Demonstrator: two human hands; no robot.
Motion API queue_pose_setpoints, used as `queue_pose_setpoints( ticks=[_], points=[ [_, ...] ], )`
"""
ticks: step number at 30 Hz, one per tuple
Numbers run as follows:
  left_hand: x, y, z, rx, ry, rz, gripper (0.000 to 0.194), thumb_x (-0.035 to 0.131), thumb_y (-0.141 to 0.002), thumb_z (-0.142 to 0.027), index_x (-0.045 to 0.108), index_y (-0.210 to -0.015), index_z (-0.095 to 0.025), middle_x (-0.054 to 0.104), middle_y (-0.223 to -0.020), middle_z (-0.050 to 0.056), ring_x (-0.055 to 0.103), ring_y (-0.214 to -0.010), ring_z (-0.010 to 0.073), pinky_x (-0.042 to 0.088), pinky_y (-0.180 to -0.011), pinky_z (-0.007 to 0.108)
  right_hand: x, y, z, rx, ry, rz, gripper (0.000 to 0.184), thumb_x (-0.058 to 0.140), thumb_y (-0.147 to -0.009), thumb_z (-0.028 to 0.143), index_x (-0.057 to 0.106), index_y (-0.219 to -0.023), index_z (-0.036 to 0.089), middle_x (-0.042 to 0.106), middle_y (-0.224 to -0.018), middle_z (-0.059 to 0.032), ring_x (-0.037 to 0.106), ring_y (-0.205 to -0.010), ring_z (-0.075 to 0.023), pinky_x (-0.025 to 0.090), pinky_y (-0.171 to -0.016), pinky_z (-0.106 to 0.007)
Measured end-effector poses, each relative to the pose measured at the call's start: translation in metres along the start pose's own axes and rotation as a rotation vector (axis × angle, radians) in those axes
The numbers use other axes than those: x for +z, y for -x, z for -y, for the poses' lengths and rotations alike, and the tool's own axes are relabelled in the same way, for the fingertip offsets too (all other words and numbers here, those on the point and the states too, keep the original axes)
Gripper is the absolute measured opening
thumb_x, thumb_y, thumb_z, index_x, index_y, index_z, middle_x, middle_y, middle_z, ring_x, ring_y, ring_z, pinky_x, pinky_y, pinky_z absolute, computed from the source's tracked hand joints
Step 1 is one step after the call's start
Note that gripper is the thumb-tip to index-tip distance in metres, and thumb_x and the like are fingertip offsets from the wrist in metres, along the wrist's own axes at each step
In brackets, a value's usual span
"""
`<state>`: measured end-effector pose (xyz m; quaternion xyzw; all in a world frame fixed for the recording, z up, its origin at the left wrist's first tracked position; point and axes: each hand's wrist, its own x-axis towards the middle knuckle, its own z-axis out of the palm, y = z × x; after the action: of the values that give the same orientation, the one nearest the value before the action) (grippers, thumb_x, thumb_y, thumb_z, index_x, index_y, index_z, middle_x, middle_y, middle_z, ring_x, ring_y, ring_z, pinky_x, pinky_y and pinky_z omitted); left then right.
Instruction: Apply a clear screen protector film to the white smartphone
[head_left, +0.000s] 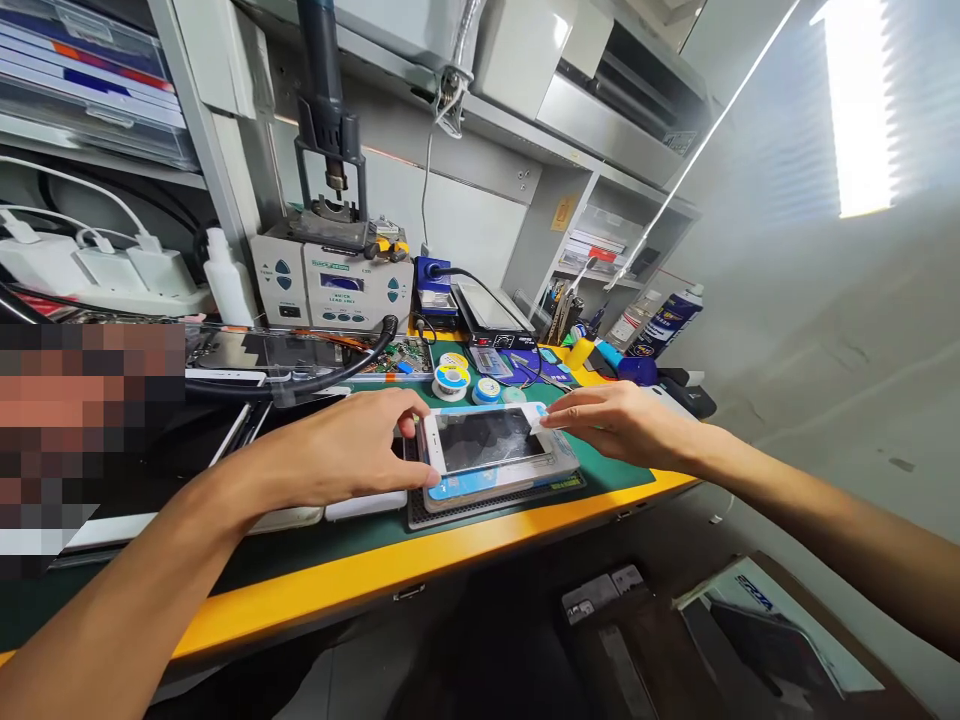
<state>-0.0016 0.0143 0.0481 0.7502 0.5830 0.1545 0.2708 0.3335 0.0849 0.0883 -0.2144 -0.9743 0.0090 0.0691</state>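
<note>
A white-framed smartphone (491,438) with a dark, smudged screen lies face up on a flat blue-and-white box (480,488). Thumb and fingers of my left hand (345,440) grip the phone's left end from both long sides. At the opposite end, my right hand (619,420) pinches a small white piece (536,425), perhaps a wipe or a bit of film, against the screen's upper right. Its exact kind is too small to make out. Under the box is a dark perforated pad (427,518) on the green mat (615,470).
Solder spools (451,378) sit just behind the phone. A hot-air rework station (337,285) stands at the back left, with its black hose (330,383) crossing the bench. Spray cans (667,320) stand at right. The bench's yellow edge (450,550) runs in front.
</note>
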Motion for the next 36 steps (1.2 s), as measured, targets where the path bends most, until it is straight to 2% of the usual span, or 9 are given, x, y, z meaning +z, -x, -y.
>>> queue_pose_setpoints(
  ticks=[3,9,13,19,24,29,33,36],
  points=[
    [0.000,-0.001,0.000,-0.004,-0.010,0.005,0.057,0.075,-0.070,-0.061,0.067,-0.114,-0.026,0.069,-0.093,-0.001,0.062,-0.076,0.0192,0.047,-0.065,0.028,0.005,0.010,-0.001,-0.062,0.078,0.012,0.031,0.054,-0.102,0.020,0.079,-0.120,0.023,0.079,-0.121,-0.0127,0.077,-0.102,-0.0252,0.061,-0.088,-0.039],
    [0.000,-0.002,-0.001,0.000,-0.008,-0.001,0.055,0.075,-0.069,-0.062,0.068,-0.111,-0.026,0.069,-0.090,-0.001,0.063,-0.075,0.0198,0.047,-0.065,0.029,0.001,0.011,0.000,-0.002,0.001,0.068,0.032,0.056,-0.100,0.018,0.080,-0.119,0.025,0.078,-0.123,-0.0126,0.072,-0.116,-0.0286,0.056,-0.105,-0.039],
    [0.000,-0.003,-0.003,-0.019,-0.009,0.002,0.053,0.076,-0.069,-0.062,0.069,-0.106,-0.026,0.069,-0.088,-0.002,0.063,-0.074,0.0192,0.046,-0.064,0.029,0.006,0.003,-0.006,-0.143,0.006,0.038,0.033,0.054,-0.100,0.017,0.078,-0.121,0.025,0.079,-0.122,-0.0099,0.073,-0.117,-0.0265,0.057,-0.105,-0.041],
    [-0.001,-0.002,0.001,-0.035,-0.006,0.006,0.052,0.077,-0.067,-0.063,0.068,-0.104,-0.027,0.066,-0.082,-0.003,0.061,-0.070,0.0183,0.043,-0.059,0.028,0.009,-0.026,-0.004,-0.372,0.127,0.053,0.035,0.048,-0.103,0.019,0.076,-0.124,0.021,0.078,-0.123,-0.0112,0.072,-0.119,-0.0241,0.059,-0.103,-0.040],
    [-0.001,-0.001,-0.002,-0.047,-0.015,-0.008,0.050,0.077,-0.066,-0.061,0.067,-0.102,-0.027,0.065,-0.081,-0.003,0.059,-0.067,0.0176,0.041,-0.059,0.028,0.006,-0.057,0.012,-0.502,0.162,0.105,0.037,0.043,-0.106,0.019,0.074,-0.125,0.019,0.077,-0.126,-0.0122,0.071,-0.120,-0.0231,0.057,-0.105,-0.039],
    [-0.003,0.000,-0.005,-0.027,-0.011,0.007,0.049,0.077,-0.067,-0.061,0.067,-0.100,-0.026,0.063,-0.079,-0.003,0.056,-0.065,0.0164,0.040,-0.059,0.027,0.007,-0.087,0.033,-0.598,0.244,0.145,0.041,0.035,-0.109,0.020,0.071,-0.126,0.014,0.078,-0.120,-0.0150,0.072,-0.113,-0.0245,0.058,-0.099,-0.038],
    [-0.005,0.001,-0.005,-0.010,0.022,0.025,0.052,0.076,-0.067,-0.063,0.068,-0.102,-0.026,0.062,-0.080,-0.004,0.055,-0.065,0.0161,0.041,-0.060,0.027,0.004,-0.099,0.040,-0.520,0.163,0.212,0.035,0.042,-0.106,0.017,0.072,-0.124,0.018,0.078,-0.120,-0.0128,0.071,-0.111,-0.0229,0.056,-0.099,-0.036],
    [-0.005,0.001,-0.004,-0.008,0.036,0.034,0.053,0.075,-0.068,-0.064,0.067,-0.106,-0.027,0.062,-0.082,-0.004,0.056,-0.067,0.0168,0.042,-0.060,0.027,-0.005,-0.095,0.041,-0.319,-0.031,0.186,0.031,0.049,-0.104,0.019,0.075,-0.121,0.021,0.078,-0.121,-0.0086,0.072,-0.112,-0.0219,0.054,-0.098,-0.032]
  ],
)
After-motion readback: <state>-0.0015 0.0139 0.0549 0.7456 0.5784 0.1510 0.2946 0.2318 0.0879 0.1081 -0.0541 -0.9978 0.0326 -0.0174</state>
